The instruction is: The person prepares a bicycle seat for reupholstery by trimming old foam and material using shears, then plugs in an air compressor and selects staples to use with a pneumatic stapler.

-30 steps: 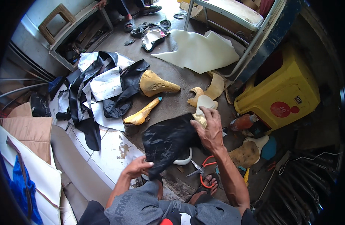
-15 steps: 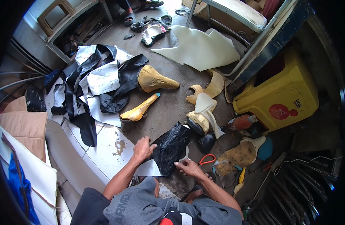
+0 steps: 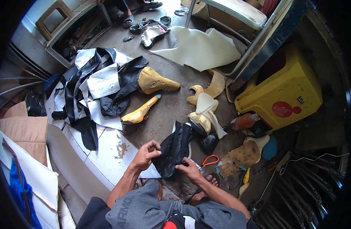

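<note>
A wrinkled black sheet [image 3: 171, 145] lies between my hands, in front of my legs. My left hand [image 3: 148, 154] pinches its left side, while my right hand [image 3: 189, 170] grips the lower right part. Orange-handled scissors [image 3: 211, 158] lie just right of the sheet, partly hidden. Beyond it are a cream padded piece [image 3: 204, 105] with a loose strip and a dark saddle-like piece [image 3: 210, 143]. Two yellowish bare saddle shapes [image 3: 154, 82] rest farther up, beside a pile of black and white material [image 3: 101, 86].
A yellow plastic stool [image 3: 280, 91] and an orange bottle [image 3: 244, 122] are on the right, near worn foam [image 3: 240, 156]. White foam sheet [image 3: 198, 51], metal chair [image 3: 240, 13] and another person's feet [image 3: 129, 21] are at the back. Cardboard [image 3: 22, 135] lines the left.
My right hand has left the cream padded piece and come down to the black sheet. My left hand has risen, and the sheet now sits more upright and narrower between them.
</note>
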Demonstrator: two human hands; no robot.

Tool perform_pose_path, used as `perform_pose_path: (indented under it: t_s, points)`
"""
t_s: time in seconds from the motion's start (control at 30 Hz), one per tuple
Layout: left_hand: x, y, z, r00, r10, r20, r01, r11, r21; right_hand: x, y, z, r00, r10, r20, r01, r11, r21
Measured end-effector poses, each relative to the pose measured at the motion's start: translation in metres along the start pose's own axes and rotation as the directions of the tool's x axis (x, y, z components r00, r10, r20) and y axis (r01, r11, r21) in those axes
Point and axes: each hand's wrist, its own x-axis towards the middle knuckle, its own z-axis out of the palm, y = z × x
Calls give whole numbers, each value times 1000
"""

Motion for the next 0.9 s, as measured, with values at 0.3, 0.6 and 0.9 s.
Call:
perform_pose_path:
  t_s: [0.3,0.6,0.9]
  points:
    - [9,86,35,931,335,146,-260,887,-381,-9,-118,-29,967,-244,72,92,599,795]
    - [10,-77,-5,903,319,-289,-215,915,341,23,-38,-82,930,-209,-301,189,977,-94]
    - [19,-82,-16,908,286,-305,-135,891,433,9,-34,-57,922,-220,-319,127,949,-288]
